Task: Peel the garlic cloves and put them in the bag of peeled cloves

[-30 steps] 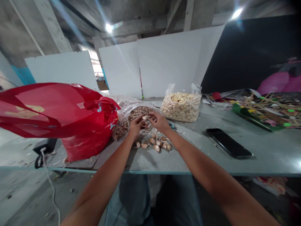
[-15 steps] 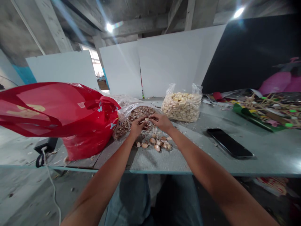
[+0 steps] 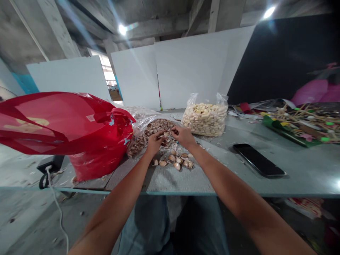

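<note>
Read with the clove [image 3: 166,134] at the centre of the dial, the bench [image 3: 300,166] starts on the left with a black adapter [image 3: 51,164] between eight and nine o'clock, then a bulky red bag [image 3: 98,141] at about nine. Next comes a heap of brown skins [image 3: 140,142], from about eight o'clock round towards eleven, close behind the hands. The left hand [image 3: 154,142] sits at about eight, its grip a near-closed pinch, thumb and fingertips apparently on the clove. Just below, between five and six, lie the unpeeled cloves [image 3: 177,161], loose and within easy reach. The right hand [image 3: 183,136] is at three, fingers curled and fingertips right beside the clove; whether its grip has hold of any skin cannot be told. The work looks like peeling, and it should go best with the left pinch firm but light, so the flesh is not bruised, while the right thumb lifts skin from one end and draws it off in strips. Working low over the skins should keep scraps away from the peeled bag [image 3: 204,120], open-topped at two. Farther right lie a phone [image 3: 259,160] between three and four, and craft sticks [image 3: 305,118] near three.
</note>
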`<state>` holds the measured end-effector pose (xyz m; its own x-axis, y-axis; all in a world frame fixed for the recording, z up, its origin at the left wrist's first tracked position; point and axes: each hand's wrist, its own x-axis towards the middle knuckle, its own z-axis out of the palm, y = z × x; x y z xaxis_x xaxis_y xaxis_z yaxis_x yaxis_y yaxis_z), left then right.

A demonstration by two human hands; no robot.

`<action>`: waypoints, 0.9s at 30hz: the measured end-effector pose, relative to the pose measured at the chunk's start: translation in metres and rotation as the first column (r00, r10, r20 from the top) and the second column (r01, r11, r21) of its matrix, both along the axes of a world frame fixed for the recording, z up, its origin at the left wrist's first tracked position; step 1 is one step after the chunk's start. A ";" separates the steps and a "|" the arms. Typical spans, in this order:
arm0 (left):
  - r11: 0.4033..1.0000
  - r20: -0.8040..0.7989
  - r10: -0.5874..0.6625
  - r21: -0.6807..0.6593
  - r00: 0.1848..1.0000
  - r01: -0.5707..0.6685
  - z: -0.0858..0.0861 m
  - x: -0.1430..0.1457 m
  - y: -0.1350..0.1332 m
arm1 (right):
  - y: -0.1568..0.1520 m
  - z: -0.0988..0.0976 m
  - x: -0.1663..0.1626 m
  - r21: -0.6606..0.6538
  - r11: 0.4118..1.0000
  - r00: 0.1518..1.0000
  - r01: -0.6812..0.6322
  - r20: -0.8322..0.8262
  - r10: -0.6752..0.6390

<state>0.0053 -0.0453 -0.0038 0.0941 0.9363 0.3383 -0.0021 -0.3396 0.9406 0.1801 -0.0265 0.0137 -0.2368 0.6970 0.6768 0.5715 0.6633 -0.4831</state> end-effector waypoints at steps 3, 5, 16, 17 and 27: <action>1.000 0.016 -0.001 -0.002 1.000 0.001 0.000 0.000 0.000 | 0.006 -0.002 0.003 -0.010 1.000 0.998 0.015 -0.057 -0.015; 1.000 0.023 -0.001 -0.002 1.000 0.001 0.000 0.000 0.000 | 0.007 -0.002 0.004 0.015 1.000 0.998 0.004 -0.066 -0.003; 1.000 0.051 0.004 -0.022 0.999 -0.003 -0.001 0.001 0.001 | 0.001 0.002 -0.002 -0.015 0.967 0.963 -0.253 -0.096 0.250; 1.000 0.049 -0.002 -0.025 0.999 0.003 -0.001 0.000 0.001 | 0.001 0.002 -0.002 -0.021 0.967 0.963 -0.252 -0.107 0.249; 0.998 0.033 -0.027 -0.062 0.999 0.029 0.004 0.000 -0.003 | 0.006 0.001 0.001 -0.045 0.964 0.961 -0.263 -0.096 0.258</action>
